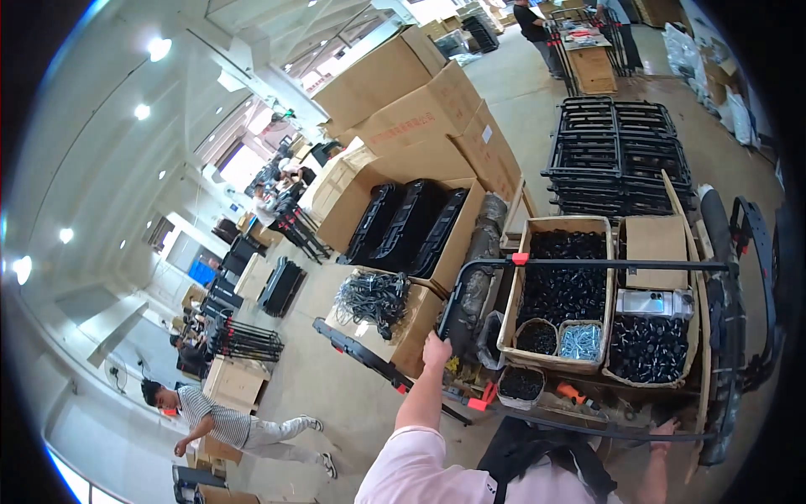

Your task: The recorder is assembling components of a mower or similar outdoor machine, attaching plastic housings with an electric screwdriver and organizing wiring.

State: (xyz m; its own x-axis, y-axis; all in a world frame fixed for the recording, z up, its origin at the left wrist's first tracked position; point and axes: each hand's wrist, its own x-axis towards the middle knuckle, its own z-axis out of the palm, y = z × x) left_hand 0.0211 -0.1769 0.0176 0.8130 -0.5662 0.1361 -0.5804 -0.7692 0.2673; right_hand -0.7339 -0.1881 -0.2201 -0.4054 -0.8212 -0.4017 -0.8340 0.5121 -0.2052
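Observation:
A large black tubular frame with red fittings spans the workbench in front of me, above the parts boxes. My left hand is closed round its left side tube. At the near bar on the right, my right hand grips the same frame, its fingers partly hidden. One red fitting sits on the far bar; another red piece is near the front left corner. Below the frame lie an orange-and-black power tool and a small tub of dark small parts.
Boxes of black plastic parts and silver screws cover the bench. Left stands a carton with black mouldings, beside a wire bundle. Stacked black frames lie beyond. A person in stripes walks at the left.

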